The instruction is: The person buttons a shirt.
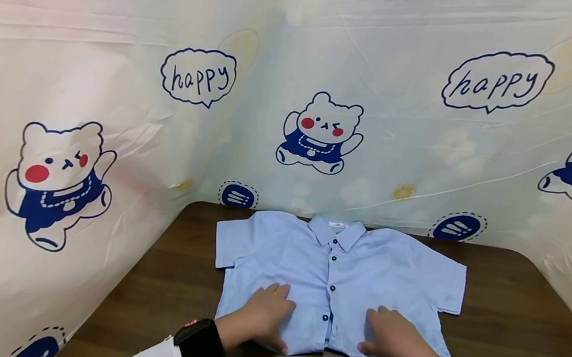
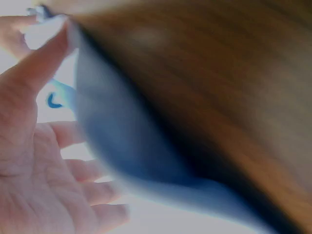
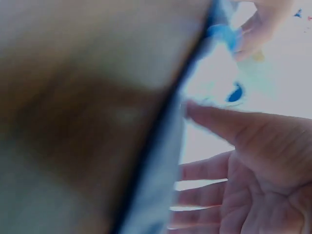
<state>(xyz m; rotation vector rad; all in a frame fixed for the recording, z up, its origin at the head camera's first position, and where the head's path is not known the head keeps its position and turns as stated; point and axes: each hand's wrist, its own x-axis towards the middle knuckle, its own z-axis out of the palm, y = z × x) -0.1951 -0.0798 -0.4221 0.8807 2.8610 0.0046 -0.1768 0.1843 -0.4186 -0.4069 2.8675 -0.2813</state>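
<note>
A light blue short-sleeved shirt (image 1: 340, 261) with dark buttons lies flat and face up on a dark wooden table (image 1: 512, 328), collar toward the back. My left hand (image 1: 262, 312) rests palm down on its lower left front, fingers straight. My right hand (image 1: 389, 331) rests the same way on the lower right front, beside the button line. Both thumbs lie near the hem. The left wrist view is blurred: my left hand (image 2: 29, 170) with its thumb against the shirt edge (image 2: 126, 141). The right wrist view shows my right hand (image 3: 263, 161) by the shirt edge (image 3: 156, 185).
A printed sheet (image 1: 331, 60) with cartoon bears and "happy" bubbles walls in the table at the back and both sides. Bare wood shows left and right of the shirt. A black band (image 1: 199, 346) sits on my left wrist, over a white sleeve.
</note>
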